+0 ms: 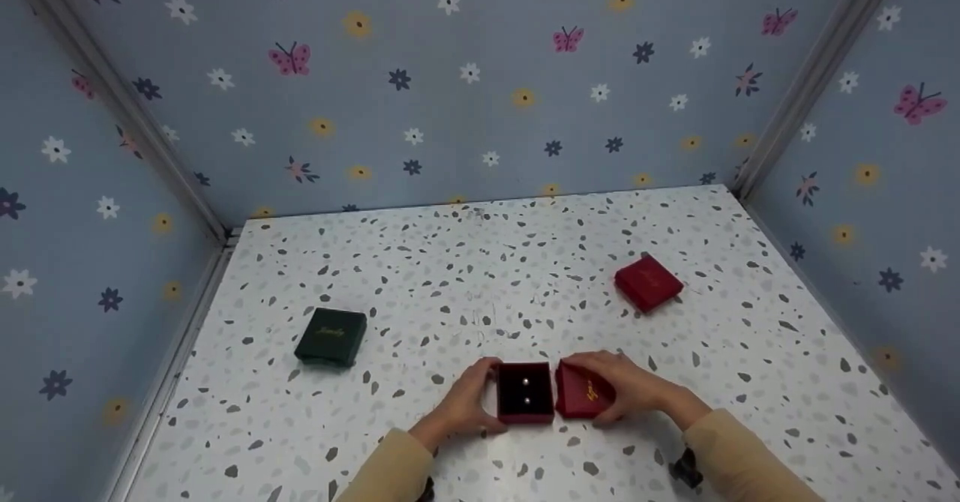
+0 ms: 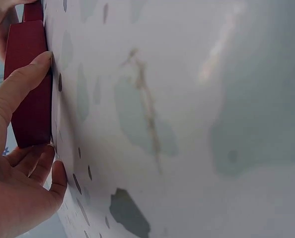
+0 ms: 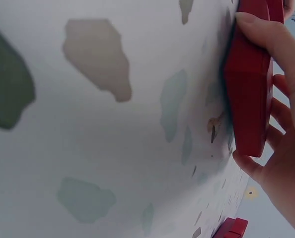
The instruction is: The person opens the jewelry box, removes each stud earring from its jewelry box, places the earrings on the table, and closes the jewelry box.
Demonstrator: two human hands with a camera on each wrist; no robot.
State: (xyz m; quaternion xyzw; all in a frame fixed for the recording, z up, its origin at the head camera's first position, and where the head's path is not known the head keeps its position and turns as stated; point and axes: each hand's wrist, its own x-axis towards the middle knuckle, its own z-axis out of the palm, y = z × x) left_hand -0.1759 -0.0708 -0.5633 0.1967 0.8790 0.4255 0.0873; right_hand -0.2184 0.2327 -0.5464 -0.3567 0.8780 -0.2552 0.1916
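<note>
A small red jewelry box base (image 1: 525,419) lies flat near the front of the table, its black insert (image 1: 510,393) bearing two small, shiny round studs (image 1: 526,382). My left hand (image 1: 461,404) grips the base from its left side, thumb at the near wall and fingers at the far side. Just to the right sits the red box lid (image 1: 571,397) with gold lettering. My right hand (image 1: 634,388) holds that lid between thumb and fingers. In the left wrist view, the thumb lies across the base's wall (image 2: 31,114); the right wrist view shows the lid's side (image 3: 244,99).
A closed dark green box (image 1: 331,337) with gold lettering stands at the left. Another closed red box (image 1: 649,284) is farther back at the right. The speckled white table (image 1: 465,277) is bounded by flowered blue panels (image 1: 480,112) at the back and both sides.
</note>
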